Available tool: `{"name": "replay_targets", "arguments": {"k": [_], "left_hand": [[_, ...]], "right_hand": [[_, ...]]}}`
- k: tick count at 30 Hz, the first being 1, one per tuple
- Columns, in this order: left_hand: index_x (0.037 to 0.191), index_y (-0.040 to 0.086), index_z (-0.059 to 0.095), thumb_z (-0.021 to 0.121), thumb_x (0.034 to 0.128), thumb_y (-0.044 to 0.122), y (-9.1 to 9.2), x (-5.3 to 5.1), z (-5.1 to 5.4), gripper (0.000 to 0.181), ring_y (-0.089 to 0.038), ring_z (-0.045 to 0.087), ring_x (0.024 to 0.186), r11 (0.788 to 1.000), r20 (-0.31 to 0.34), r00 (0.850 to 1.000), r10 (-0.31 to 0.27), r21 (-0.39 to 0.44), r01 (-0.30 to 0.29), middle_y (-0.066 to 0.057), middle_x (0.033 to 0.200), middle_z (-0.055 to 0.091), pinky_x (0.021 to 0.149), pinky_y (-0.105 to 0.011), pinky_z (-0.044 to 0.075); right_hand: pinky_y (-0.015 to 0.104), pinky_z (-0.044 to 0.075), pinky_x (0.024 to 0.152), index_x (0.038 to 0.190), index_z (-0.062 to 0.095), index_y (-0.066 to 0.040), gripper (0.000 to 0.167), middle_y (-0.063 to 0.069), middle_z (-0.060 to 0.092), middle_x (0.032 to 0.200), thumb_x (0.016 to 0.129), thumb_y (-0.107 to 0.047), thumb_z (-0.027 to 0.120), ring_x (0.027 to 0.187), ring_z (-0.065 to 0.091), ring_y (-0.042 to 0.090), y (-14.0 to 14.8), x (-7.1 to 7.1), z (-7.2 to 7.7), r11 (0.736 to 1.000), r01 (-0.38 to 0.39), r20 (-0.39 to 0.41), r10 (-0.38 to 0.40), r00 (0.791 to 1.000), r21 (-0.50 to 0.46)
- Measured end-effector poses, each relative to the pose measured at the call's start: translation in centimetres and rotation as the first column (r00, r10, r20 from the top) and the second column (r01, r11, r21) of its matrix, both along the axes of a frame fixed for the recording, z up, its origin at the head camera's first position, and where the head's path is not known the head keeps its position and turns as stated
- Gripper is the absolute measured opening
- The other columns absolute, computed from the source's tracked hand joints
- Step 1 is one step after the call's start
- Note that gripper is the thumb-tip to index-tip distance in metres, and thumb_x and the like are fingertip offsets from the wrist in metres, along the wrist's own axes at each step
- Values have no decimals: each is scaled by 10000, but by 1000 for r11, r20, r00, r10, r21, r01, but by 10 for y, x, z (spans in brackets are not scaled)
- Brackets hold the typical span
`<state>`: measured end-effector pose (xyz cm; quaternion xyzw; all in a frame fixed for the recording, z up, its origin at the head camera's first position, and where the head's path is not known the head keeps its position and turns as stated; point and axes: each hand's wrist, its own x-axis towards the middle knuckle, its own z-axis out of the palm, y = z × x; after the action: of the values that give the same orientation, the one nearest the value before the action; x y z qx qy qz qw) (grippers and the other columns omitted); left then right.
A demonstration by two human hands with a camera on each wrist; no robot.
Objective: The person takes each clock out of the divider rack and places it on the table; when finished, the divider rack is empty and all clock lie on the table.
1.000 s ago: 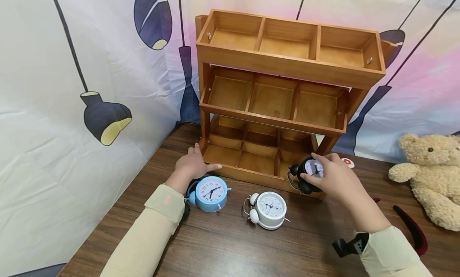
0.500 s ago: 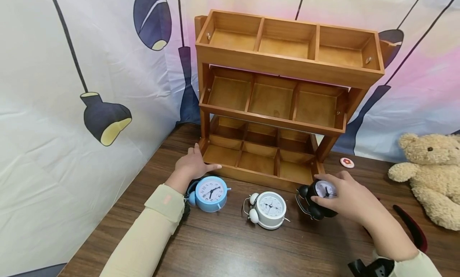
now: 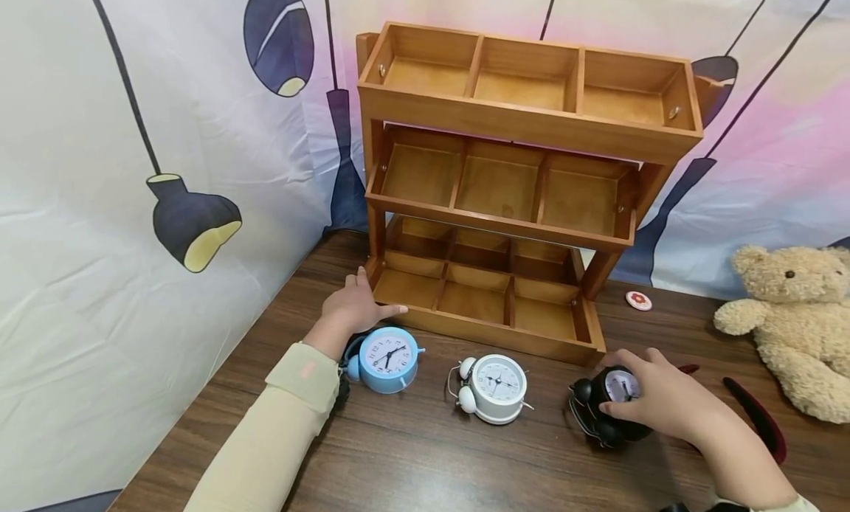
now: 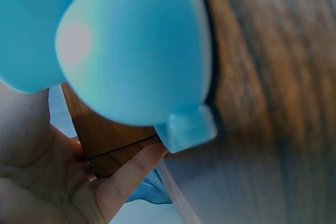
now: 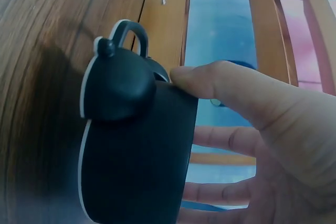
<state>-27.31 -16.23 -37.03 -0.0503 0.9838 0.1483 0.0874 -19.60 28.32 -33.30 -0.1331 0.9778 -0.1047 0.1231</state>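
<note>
My right hand (image 3: 671, 398) grips a black twin-bell alarm clock (image 3: 611, 412), its thumb on one side of the case. In the right wrist view, the black alarm clock (image 5: 136, 156) is beside the wooden tabletop; whether it touches is unclear. My left hand (image 3: 352, 305) rests at the lower left corner of a brown wooden shelf (image 3: 491, 327), thumb stretched along the front board. Close to that hand lies a light blue alarm clock (image 3: 387, 360), which fills much of the left wrist view. A white alarm clock (image 3: 494, 390) lies face up between the blue and black ones.
The shelf has three tiers of divided compartments, rising to a top tray (image 3: 531, 110). A teddy bear (image 3: 797, 327) sits at the right. Near it are a red flower badge (image 3: 638, 300) and a dark red curved object (image 3: 757, 416). A printed cloth (image 3: 199, 128) hangs behind.
My right hand has carried the black alarm clock from the shelf's lower right corner toward the front and right. My left hand stays at the shelf corner.
</note>
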Motion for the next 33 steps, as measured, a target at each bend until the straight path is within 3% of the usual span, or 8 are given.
{"name": "replay_targets", "arguments": {"k": [3,9,25,33], "left_hand": [[1548,-94,23,545,876,722,1,0,-1,1178,-478,461,1287,1000,-1,1000,0,1,0,-333,1577,158,984,-542,451],[1548,-95,25,547,875,722,1,0,-1,1180,-482,457,1288,1000,-3,1000,4,9,-4,-338,1573,161,984,-546,449],[1549,-94,31,542,865,739,1,-1,-3,1192,-484,458,1287,1000,-16,1000,2,7,-2,-340,1570,168,984,-549,448],[1551,-89,25,544,865,737,0,-1,-4,1192,-484,452,1292,1000,-14,1000,6,16,-6,-336,1573,164,986,-554,443]], "right_hand": [[590,493,672,1404,471,8,906,477,352,1291,777,-569,776,960,608,501,7,-1,-4,1000,9,12,-9,1000,19],[570,496,681,1414,442,57,939,451,370,1268,781,-546,783,921,620,435,13,-2,-10,1000,19,35,-19,999,11],[638,477,726,1406,440,80,921,504,311,1299,796,-520,780,1039,539,602,20,-9,-16,999,34,38,-35,999,40],[628,483,710,1401,449,68,909,487,329,1284,791,-514,786,984,580,548,20,-10,-20,999,40,35,-41,999,35]]}}
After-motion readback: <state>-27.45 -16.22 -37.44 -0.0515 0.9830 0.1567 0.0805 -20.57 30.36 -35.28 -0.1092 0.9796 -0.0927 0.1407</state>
